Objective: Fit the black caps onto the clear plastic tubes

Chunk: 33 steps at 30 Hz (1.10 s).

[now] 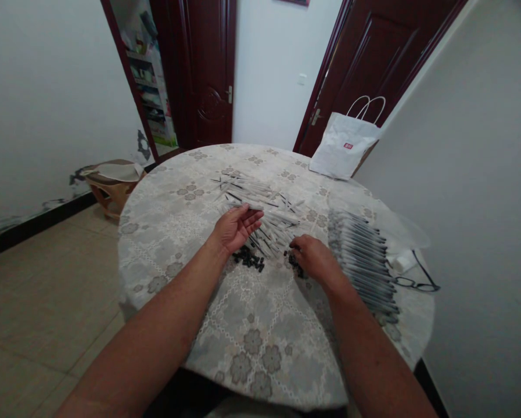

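Observation:
Palm turned up, my left hand (238,228) is closed, with a slim grey-white pen (255,208) between thumb and fingers. Just below it lies a heap of small black pen caps (249,259). My right hand (312,255) reaches down over a smaller cluster of black caps (294,264), its fingers pinched together. A dark spot shows at those fingertips, too small to name. Between and beyond both hands, loose white pen parts (271,232) are scattered, some with dark thin tips.
On the right lies a row of grey pens (369,261) side by side, clear plastic around them. Eyeglasses (417,284) rest near the table's right edge. A white paper bag (345,145) stands at the back right. A wooden stool (112,188) is left of the round table (238,325).

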Tool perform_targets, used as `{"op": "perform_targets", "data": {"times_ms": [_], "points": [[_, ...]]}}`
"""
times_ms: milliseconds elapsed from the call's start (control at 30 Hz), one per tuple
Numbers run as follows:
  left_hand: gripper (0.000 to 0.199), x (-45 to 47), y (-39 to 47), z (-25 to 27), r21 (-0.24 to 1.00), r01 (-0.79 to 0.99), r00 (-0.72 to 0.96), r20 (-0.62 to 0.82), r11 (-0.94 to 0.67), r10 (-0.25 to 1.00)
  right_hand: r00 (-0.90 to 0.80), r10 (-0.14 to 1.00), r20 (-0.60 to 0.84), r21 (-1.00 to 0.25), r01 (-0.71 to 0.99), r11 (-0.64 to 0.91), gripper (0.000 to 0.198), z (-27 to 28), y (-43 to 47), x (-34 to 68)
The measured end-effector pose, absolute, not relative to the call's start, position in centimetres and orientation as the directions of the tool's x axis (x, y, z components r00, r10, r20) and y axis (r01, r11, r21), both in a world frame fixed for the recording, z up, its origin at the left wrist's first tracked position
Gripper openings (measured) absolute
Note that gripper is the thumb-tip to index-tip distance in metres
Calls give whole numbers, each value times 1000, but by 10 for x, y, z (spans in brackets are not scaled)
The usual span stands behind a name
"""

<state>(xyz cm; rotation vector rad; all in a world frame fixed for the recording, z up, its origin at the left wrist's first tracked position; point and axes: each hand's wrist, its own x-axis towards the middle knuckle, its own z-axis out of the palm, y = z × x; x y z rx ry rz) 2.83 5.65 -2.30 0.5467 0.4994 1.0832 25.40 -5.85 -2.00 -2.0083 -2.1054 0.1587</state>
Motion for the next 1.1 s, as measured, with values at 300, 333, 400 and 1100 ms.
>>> {"op": "perform_targets", "data": {"times_ms": [300,333,400,1100], "points": [[12,31,51,-21,676,-646,411,-83,355,908,-52,998,42,-188,980,59,26,-22,-60,239],[12,31,51,-20,676,-646,410,-84,354,908,-51,998,40,-175,983,57,26,-22,-61,237],[12,31,50,-20,675,-647,413,-82,355,907,-50,998,34,-137,989,54,24,-24,-61,233],[28,37,36,-19,814,-478,574,4,331,819,301,917,263,-934,318,163,24,-24,-52,206]]}}
